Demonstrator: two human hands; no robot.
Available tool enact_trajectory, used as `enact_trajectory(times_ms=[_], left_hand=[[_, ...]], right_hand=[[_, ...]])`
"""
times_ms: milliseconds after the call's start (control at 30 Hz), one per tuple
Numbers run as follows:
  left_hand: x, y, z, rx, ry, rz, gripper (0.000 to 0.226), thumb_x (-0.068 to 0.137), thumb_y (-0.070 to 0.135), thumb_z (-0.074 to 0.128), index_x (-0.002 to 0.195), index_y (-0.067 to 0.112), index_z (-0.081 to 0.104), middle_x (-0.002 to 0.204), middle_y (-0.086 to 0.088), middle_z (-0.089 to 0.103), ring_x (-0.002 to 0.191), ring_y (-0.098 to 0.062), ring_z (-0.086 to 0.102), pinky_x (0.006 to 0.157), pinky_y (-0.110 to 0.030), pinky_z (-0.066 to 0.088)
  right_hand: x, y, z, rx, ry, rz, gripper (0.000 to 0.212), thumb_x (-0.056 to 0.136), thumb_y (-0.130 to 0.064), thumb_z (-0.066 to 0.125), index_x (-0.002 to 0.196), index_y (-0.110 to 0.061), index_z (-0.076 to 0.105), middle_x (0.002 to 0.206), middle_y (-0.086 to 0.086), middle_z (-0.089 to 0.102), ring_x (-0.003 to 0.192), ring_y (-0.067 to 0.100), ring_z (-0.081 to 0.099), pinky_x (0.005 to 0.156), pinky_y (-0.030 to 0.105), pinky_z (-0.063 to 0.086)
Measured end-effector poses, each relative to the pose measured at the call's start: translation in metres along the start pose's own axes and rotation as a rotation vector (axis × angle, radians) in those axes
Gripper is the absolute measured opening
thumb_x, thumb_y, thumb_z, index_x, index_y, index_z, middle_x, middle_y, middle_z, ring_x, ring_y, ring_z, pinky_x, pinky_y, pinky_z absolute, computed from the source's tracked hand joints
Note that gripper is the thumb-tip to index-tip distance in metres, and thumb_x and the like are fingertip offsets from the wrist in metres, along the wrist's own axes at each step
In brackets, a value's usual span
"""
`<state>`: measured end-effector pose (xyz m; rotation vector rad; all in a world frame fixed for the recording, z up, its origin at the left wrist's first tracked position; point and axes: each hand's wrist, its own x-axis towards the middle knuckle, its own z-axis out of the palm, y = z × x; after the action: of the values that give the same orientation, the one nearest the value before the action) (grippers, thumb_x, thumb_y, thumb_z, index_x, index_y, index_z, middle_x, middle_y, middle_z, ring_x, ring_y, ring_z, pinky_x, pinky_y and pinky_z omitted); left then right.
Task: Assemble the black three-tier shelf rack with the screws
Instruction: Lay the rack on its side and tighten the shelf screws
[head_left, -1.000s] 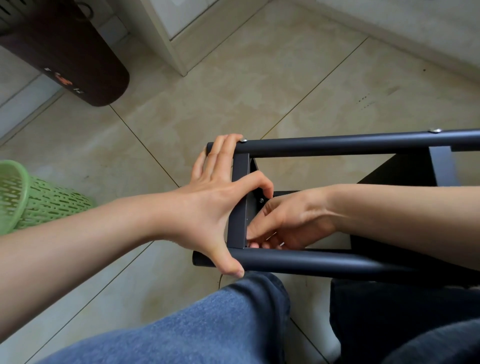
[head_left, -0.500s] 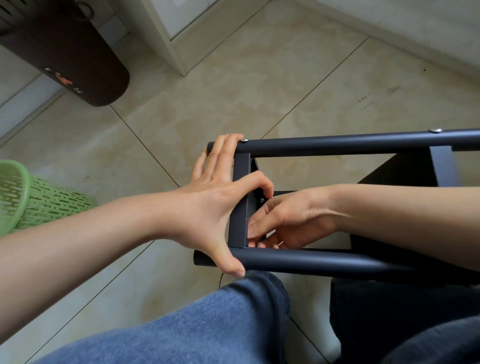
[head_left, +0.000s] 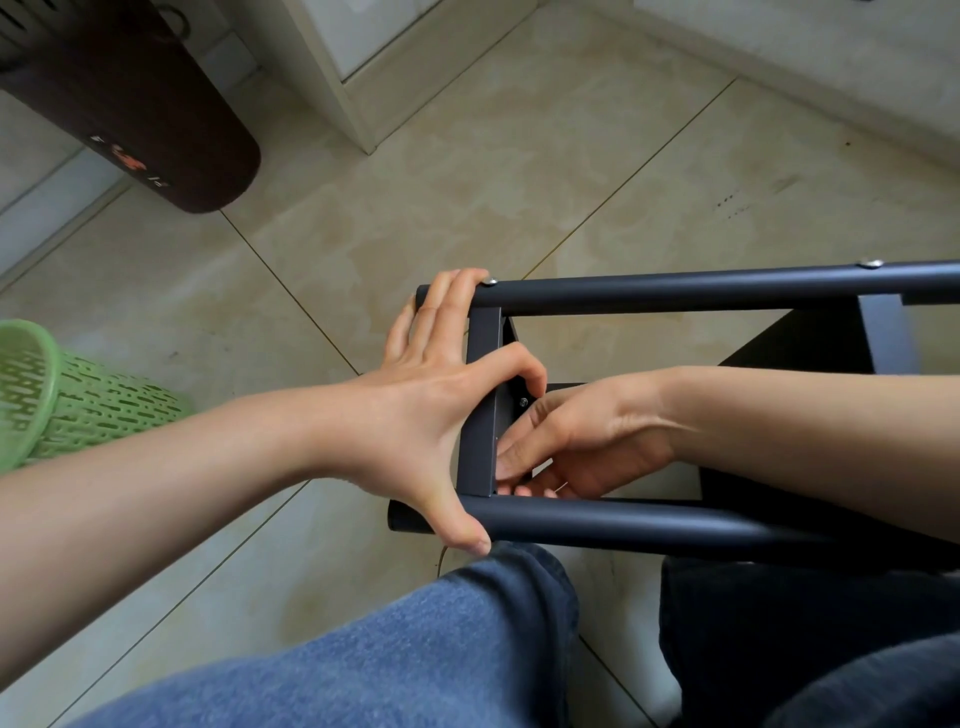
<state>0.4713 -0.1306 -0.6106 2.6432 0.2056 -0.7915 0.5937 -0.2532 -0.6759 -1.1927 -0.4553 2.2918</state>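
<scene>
the black shelf rack (head_left: 675, 525) lies on its side across the person's lap, its two round tubes running left to right and a flat cross bar (head_left: 480, 405) joining them at the left end. the left hand (head_left: 431, 405) spans that end: fingers extended and laid over the far tube beside a silver screw head (head_left: 489, 282), index finger curled over the cross bar's inner edge, thumb stretched down against the near tube; it grips the frame end. the right hand (head_left: 571, 441) reaches in from the right between the two tubes, fingers bent toward the inner face of the cross bar just below a small dark screw (head_left: 523, 401); the fingertips press together close to the bar, but whether they pinch anything cannot be told. a second silver screw (head_left: 871, 263) sits on the far tube near the right edge. blue jeans (head_left: 415, 649) fill the lower frame under the near tube. a green perforated basket (head_left: 78, 395) lies tipped on the tiled floor (head_left: 467, 156) at left, well apart from the rack, and a dark brown cylindrical object (head_left: 156, 104) stands at upper left.
</scene>
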Motion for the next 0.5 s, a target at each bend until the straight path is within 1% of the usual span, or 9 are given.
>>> enact_trajectory(times_ms=[100, 167, 200, 267, 333, 400, 500], left_hand=[[0.0, -0.001, 0.0, 0.002, 0.004, 0.003, 0.103, 0.039, 0.066, 0.086, 0.123, 0.05, 0.028, 0.154, -0.005, -0.029, 0.137, -0.019, -0.047, 0.119, -0.057, -0.012], [0.0, -0.001, 0.001, 0.005, 0.01, 0.006, 0.104, 0.039, 0.065, 0.087, 0.123, 0.05, 0.028, 0.154, -0.005, -0.028, 0.138, -0.02, -0.046, 0.12, -0.056, -0.012], [-0.001, -0.001, 0.001, 0.007, 0.015, 0.009, 0.104, 0.039, 0.066, 0.087, 0.123, 0.049, 0.029, 0.155, -0.006, -0.027, 0.138, -0.02, -0.045, 0.12, -0.055, -0.012], [-0.001, -0.001, 0.0, 0.006, 0.023, 0.016, 0.103, 0.037, 0.069, 0.083, 0.123, 0.049, 0.03, 0.155, -0.007, -0.024, 0.14, -0.021, -0.043, 0.12, -0.056, -0.011], [-0.001, -0.001, 0.0, -0.003, 0.023, 0.018, 0.102, 0.037, 0.071, 0.078, 0.124, 0.05, 0.03, 0.155, -0.007, -0.024, 0.14, -0.021, -0.043, 0.12, -0.056, -0.01], [-0.001, 0.0, 0.0, -0.004, 0.019, 0.017, 0.102, 0.036, 0.073, 0.075, 0.123, 0.051, 0.028, 0.155, -0.005, -0.025, 0.14, -0.022, -0.043, 0.12, -0.056, -0.01], [-0.001, 0.001, -0.001, -0.004, 0.005, 0.002, 0.104, 0.038, 0.067, 0.085, 0.122, 0.052, 0.027, 0.154, -0.004, -0.028, 0.139, -0.022, -0.044, 0.12, -0.056, -0.01]], right_hand=[[0.005, 0.002, 0.003, -0.019, 0.053, 0.006, 0.023, 0.098, -0.01, 0.052, 0.078, -0.004, 0.06, 0.07, 0.005, 0.056, 0.061, 0.009, 0.051, 0.064, 0.019, 0.043], [0.007, 0.003, 0.005, -0.024, 0.079, 0.018, 0.025, 0.099, -0.013, 0.053, 0.076, -0.005, 0.06, 0.072, 0.005, 0.055, 0.061, 0.01, 0.05, 0.064, 0.02, 0.044], [0.006, 0.002, 0.004, -0.029, 0.08, 0.029, 0.025, 0.099, -0.015, 0.053, 0.078, -0.006, 0.06, 0.074, 0.005, 0.055, 0.062, 0.01, 0.05, 0.064, 0.02, 0.044], [0.003, 0.0, 0.002, -0.037, 0.053, 0.055, 0.02, 0.1, -0.02, 0.053, 0.087, -0.007, 0.061, 0.079, 0.004, 0.057, 0.065, 0.01, 0.051, 0.065, 0.019, 0.044], [-0.001, -0.001, 0.0, -0.019, 0.014, 0.051, 0.016, 0.099, -0.02, 0.053, 0.096, -0.006, 0.061, 0.08, 0.004, 0.059, 0.067, 0.009, 0.051, 0.064, 0.018, 0.044], [-0.004, 0.0, -0.001, -0.01, -0.012, 0.012, 0.015, 0.098, -0.013, 0.052, 0.089, -0.005, 0.061, 0.075, 0.004, 0.057, 0.064, 0.009, 0.051, 0.064, 0.018, 0.044], [-0.001, 0.002, 0.001, -0.021, 0.007, -0.021, 0.022, 0.098, -0.008, 0.052, 0.078, -0.005, 0.061, 0.066, 0.002, 0.058, 0.059, 0.007, 0.053, 0.064, 0.018, 0.043]])
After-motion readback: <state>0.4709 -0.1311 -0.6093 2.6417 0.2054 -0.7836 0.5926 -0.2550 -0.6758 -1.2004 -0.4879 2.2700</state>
